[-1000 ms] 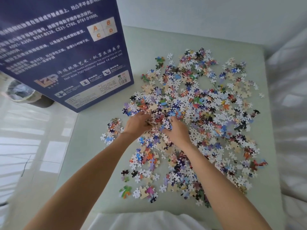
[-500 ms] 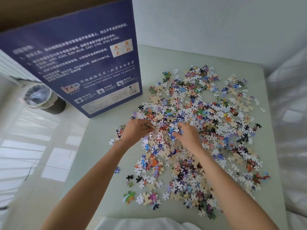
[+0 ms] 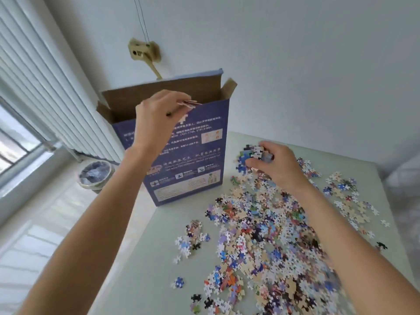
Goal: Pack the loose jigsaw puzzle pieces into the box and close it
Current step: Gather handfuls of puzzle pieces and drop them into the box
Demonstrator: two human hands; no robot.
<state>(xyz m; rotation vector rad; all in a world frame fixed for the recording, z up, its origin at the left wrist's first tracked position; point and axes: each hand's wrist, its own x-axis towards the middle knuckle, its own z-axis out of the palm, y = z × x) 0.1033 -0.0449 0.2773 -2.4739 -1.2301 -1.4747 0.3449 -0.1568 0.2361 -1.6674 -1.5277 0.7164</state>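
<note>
- A person's left hand (image 3: pixel 159 114), fingers curled round a few flat jigsaw pieces, is raised at the open top of a tall dark-blue cardboard box (image 3: pixel 186 153) printed with white text, which stands upright on a pale green table (image 3: pixel 141 269).
- The box's brown inner flaps (image 3: pixel 228 88) stand open just beyond and beside that hand; what already lies inside cannot be seen from this angle.
- The right hand (image 3: pixel 272 164), to the right of the box and lower down, grips a bunched cluster of blue, white and black pieces just above the table.
- Below and to the right of the right hand, a broad spread of loose multicoloured cardboard puzzle pieces (image 3: pixel 272 242) covers much of the table; a small separate clump (image 3: pixel 193 235) lies beneath the left forearm.
- Judged from this scene, packing is at an early stage: two handfuls are on their way in, the bulk of the pieces is left on the table, and closing the flaps is not yet done.
- A plastic-lined round bin (image 3: pixel 95 175) stands on the floor beyond the left forearm, near white window blinds (image 3: pixel 45 87).
</note>
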